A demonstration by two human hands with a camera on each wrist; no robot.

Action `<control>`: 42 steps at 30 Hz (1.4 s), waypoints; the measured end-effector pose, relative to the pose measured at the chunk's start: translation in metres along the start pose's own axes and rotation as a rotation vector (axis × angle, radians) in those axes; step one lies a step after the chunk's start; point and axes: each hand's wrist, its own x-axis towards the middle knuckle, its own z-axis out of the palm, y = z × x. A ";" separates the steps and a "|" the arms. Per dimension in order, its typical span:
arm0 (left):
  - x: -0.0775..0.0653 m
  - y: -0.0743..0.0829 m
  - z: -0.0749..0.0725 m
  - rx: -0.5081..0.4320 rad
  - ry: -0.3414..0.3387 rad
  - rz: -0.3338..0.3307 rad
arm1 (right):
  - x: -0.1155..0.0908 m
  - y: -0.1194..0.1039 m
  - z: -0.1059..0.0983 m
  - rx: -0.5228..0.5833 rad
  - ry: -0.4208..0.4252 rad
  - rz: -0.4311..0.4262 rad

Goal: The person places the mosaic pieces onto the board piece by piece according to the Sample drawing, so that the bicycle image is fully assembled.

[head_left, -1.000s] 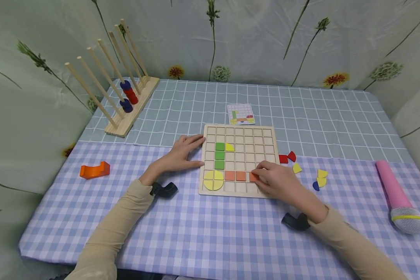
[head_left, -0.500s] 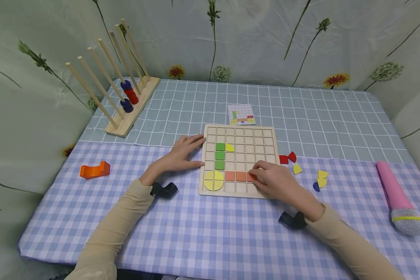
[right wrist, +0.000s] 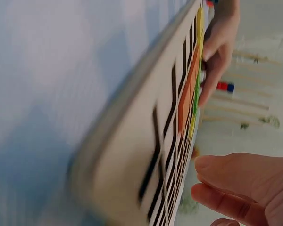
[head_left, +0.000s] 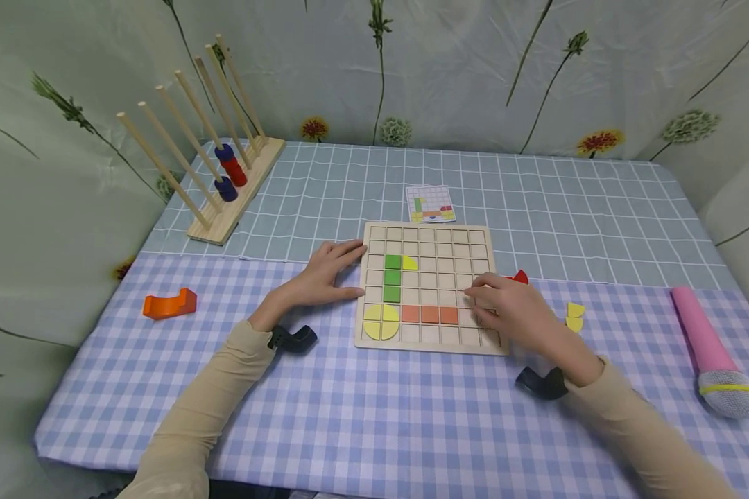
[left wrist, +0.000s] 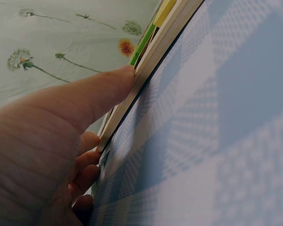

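A wooden grid board [head_left: 439,277] lies on the table with coloured tiles set in its cells. Three green squares [head_left: 392,277] stand in a column beside a yellow quarter-circle [head_left: 409,263]. Yellow quarter-circles [head_left: 381,322] form a disc at the near left corner, and three orange squares [head_left: 430,314] run in a row to its right. My left hand [head_left: 327,275] touches the board's left edge with thumb and fingers spread. Above the board's right side hovers my right hand [head_left: 513,310], its thumb and forefinger holding nothing in the right wrist view [right wrist: 236,186].
Behind the board lies a pattern card [head_left: 431,204]. Loose yellow pieces [head_left: 574,317] and a partly hidden red piece [head_left: 521,276] are on the right. A pink toy microphone [head_left: 714,353], an orange block [head_left: 170,304] and a wooden peg stand [head_left: 237,194] sit farther out.
My right hand has slid the third orange square left against the others, let go of it and moved off to the right. My left hand has stayed at the board's edge.
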 end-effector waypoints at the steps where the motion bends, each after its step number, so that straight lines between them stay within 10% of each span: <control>1: 0.000 0.001 0.000 0.000 -0.001 0.000 | -0.001 0.004 -0.002 -0.010 0.010 0.002; 16: -0.001 0.002 -0.001 -0.005 0.000 0.006 | -0.014 0.046 -0.020 -0.089 -0.114 0.359; 42: -0.001 0.001 -0.001 -0.003 -0.006 -0.001 | 0.001 0.056 -0.014 -0.051 -0.247 0.507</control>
